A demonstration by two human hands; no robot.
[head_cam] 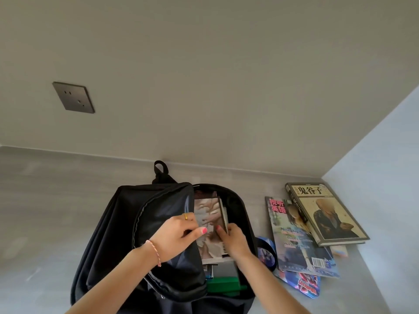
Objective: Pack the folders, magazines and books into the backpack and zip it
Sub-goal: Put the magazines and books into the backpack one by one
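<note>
While the black backpack (pixel 127 225) lies open on the grey countertop (pixel 45 200), its front flap is being held back by the left hand (pixel 174 236). A gold ring can be seen on one finger of that hand, and a pink-and-white cord bracelet (pixel 155 251) is worn at the wrist. The flap's edge is pinched between thumb and fingers, so the left hand is closed on the fabric. Inside the main compartment, a pale-covered book (pixel 209 220) is gripped at its right edge by the right hand (pixel 233 239), fingers curled tight around it; the book is tilted and lies partly down in the opening. Beneath it, near the lower end of the compartment, other printed items and something green (pixel 223 286) can be made out, though what exactly they are cannot be told.

To the right of the backpack, still out on the countertop, a hardcover book (pixel 328 214) with a yellowed portrait cover is stacked on a magazine (pixel 297 243), which in turn overlaps a blue glossy folder (pixel 303 287). A blue roll of tape (pixel 266 251) is wedged just beside the backpack's right wall. A dark wall socket (pixel 73 97) is mounted on the wall, upper left.
</note>
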